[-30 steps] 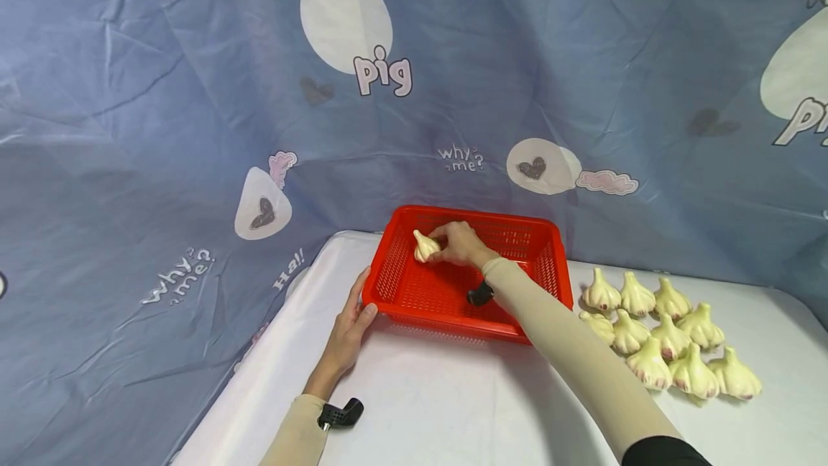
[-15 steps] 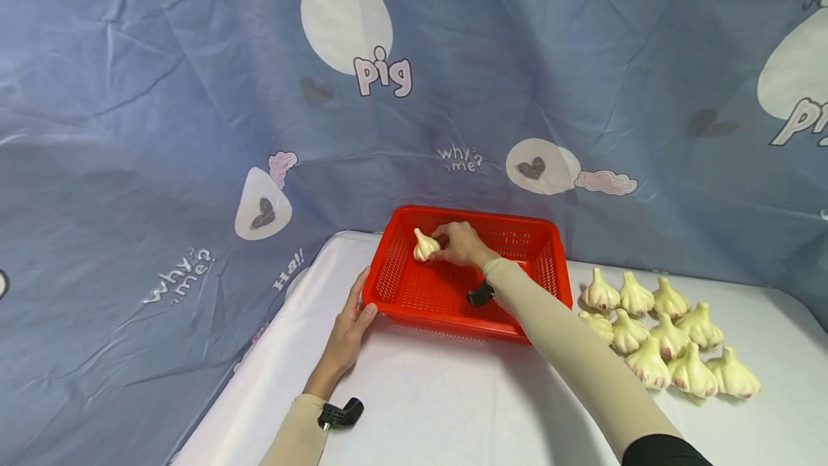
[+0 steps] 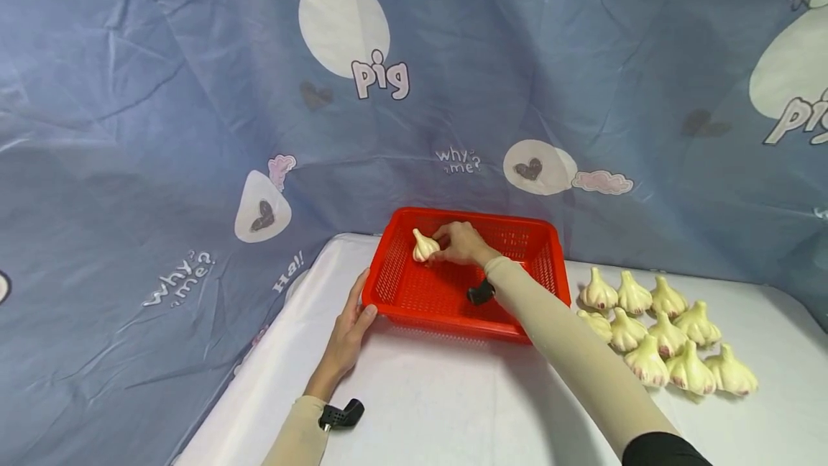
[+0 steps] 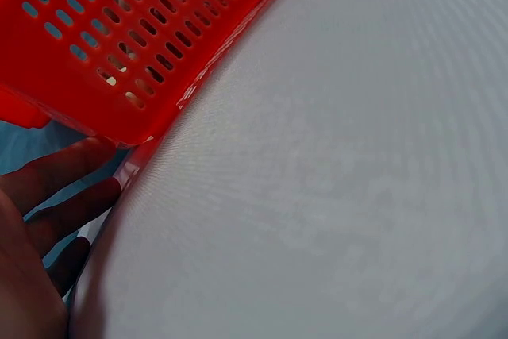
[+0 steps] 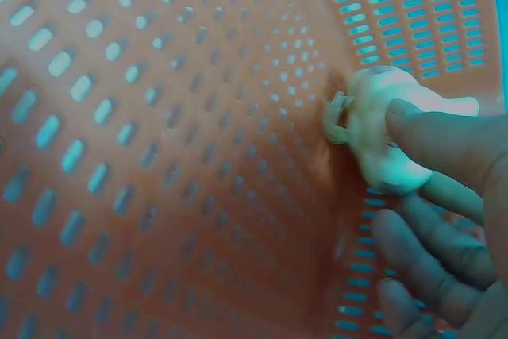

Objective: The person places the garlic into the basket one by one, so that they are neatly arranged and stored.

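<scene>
In the head view, a red perforated plastic basket (image 3: 427, 318) stands on the white table near the curtain. Inside its left part, my right hand (image 3: 461, 243) pinches a pale garlic bulb (image 3: 423, 247). The right wrist view shows the thumb laid over the garlic bulb (image 5: 389, 125), other fingers behind and below it, and its root tuft close to the basket's floor or wall. At the basket's front left corner rests my left hand (image 3: 348, 333), thumb and extended fingers either side of the corner. In the left wrist view, that hand's fingers (image 4: 67, 168) reach the corner's underside.
Several garlic bulbs (image 3: 668, 335) stand in close rows on the table right of the basket. A blue printed curtain (image 3: 414, 121) hangs behind and along the left side. White tabletop (image 3: 440, 408) extends in front of the basket.
The camera view shifts very slightly. Both hands, the basket and the pinched garlic bulb keep practically the same positions.
</scene>
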Demonstrator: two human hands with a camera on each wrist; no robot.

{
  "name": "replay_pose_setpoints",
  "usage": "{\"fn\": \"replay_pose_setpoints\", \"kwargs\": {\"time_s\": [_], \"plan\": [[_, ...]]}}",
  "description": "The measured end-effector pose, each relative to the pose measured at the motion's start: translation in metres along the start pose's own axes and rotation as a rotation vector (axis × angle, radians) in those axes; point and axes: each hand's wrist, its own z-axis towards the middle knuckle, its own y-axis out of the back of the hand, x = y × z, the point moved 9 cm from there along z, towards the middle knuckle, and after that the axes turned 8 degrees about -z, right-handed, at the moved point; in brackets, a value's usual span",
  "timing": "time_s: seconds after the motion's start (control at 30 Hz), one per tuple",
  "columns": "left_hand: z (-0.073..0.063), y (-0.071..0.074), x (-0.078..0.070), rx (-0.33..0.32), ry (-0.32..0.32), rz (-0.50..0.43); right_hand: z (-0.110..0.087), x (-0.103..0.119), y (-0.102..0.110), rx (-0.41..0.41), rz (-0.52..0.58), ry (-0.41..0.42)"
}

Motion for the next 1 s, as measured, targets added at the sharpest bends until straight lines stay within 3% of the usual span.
{"fn": "replay_pose_setpoints", "kwargs": {"time_s": [0.13,0.33,0.73,1.0], "plan": [[0.002,-0.005,0.0,0.01,-0.01,0.002,-0.008,-0.006,0.009,0.014,-0.006,-0.041],[0.002,-0.007,0.0,0.014,-0.006,0.003,-0.021,-0.01,0.033,-0.03,-0.004,-0.058],[-0.001,-0.005,0.001,0.006,-0.005,0.006,-0.065,-0.009,0.094,-0.047,-0.05,-0.026],[0.001,-0.001,-0.002,-0.001,-0.009,0.014,-0.107,-0.003,0.136,-0.068,-0.143,0.041]]}}
